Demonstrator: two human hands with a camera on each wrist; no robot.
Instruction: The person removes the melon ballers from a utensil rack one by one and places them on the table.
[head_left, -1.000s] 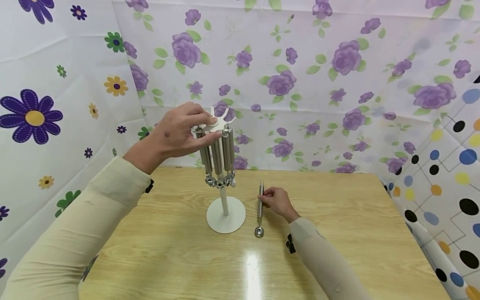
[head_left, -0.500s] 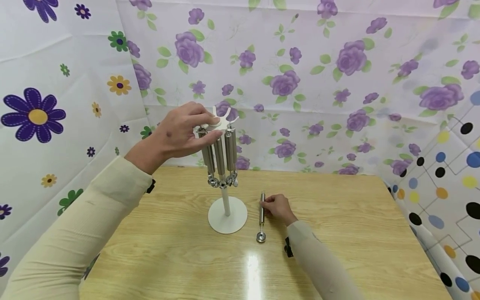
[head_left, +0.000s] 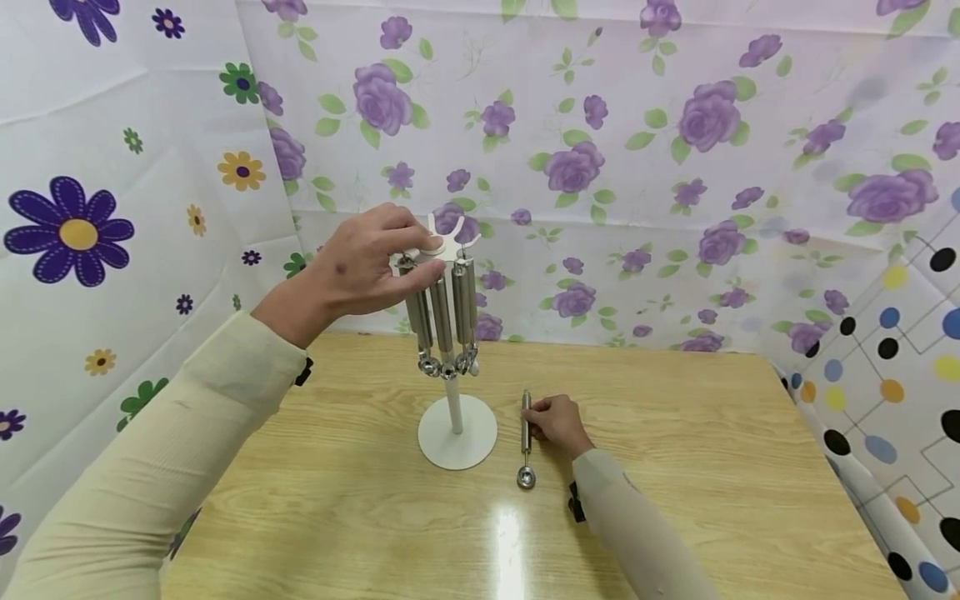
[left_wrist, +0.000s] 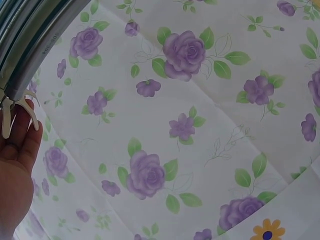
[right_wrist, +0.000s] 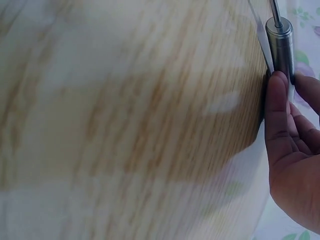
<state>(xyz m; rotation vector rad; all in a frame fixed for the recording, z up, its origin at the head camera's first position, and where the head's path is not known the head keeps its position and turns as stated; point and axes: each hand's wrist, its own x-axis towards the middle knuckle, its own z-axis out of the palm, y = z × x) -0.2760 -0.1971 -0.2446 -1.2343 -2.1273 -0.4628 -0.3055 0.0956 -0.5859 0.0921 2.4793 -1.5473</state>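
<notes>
My left hand (head_left: 363, 262) grips the top of a white hanging stand (head_left: 455, 417), fingers over its pronged crown and thumb along the near side. Several steel utensils (head_left: 442, 321) hang from the prongs, thick handles up and small shiny heads down. To the right of the round base, my right hand (head_left: 558, 421) pinches the handle of another steel utensil (head_left: 527, 437) between thumb and fingers. This one has a small round, scoop-like head and points head-down toward me. In the right wrist view its cylindrical handle (right_wrist: 281, 42) shows between my fingertips.
Everything is over a light wood-grain table (head_left: 360, 517). A white cloth with purple roses (head_left: 637, 167) hangs behind it. More patterned cloth stands at the left, with big flowers (head_left: 75, 233), and at the right, with coloured dots (head_left: 892, 392).
My right hand has brought the utensil slightly lower in the head view, toward me. My left hand keeps its grip on the stand, and the whole head view has shifted a little.
</notes>
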